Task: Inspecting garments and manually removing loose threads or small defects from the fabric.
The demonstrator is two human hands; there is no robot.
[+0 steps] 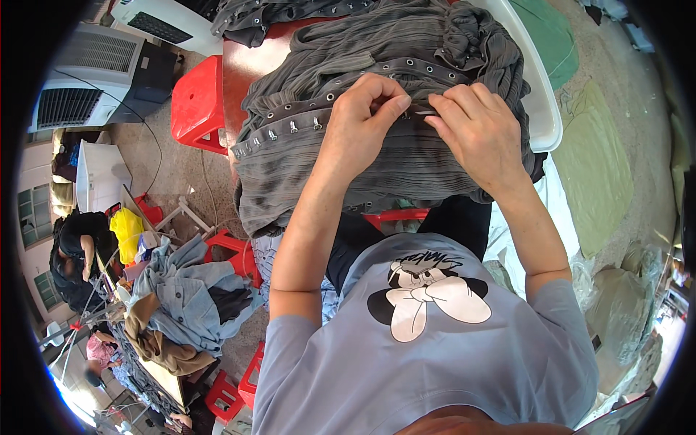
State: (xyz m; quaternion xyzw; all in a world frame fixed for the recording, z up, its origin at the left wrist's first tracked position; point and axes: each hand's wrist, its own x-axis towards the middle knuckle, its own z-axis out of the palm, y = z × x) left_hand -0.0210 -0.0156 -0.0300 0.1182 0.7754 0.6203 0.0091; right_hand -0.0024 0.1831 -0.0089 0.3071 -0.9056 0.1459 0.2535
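Note:
A dark grey ribbed garment (pixel 290 181) lies heaped in front of me. One band along it bears metal hooks (pixel 293 126), and another band beside it has a row of metal eyelets (pixel 330 96). Over the hook band, my left hand (pixel 360 122) is closed, thumb and forefinger pinched together; what sits between the tips is too small to make out. Just to its right, my right hand (pixel 478 134) is closed with curled fingers around a thin, shiny metal tool (pixel 425 112). Only a short tip of that tool shows, pointing toward the left hand.
The garment rests on a reddish table (pixel 238 90), with a white plastic tub (pixel 547 109) at its right. A red stool (pixel 197 101) stands to the left. Farther left, denim clothes (pixel 185 290) cover another table where people work. Green cloth (pixel 598 145) lies at the right.

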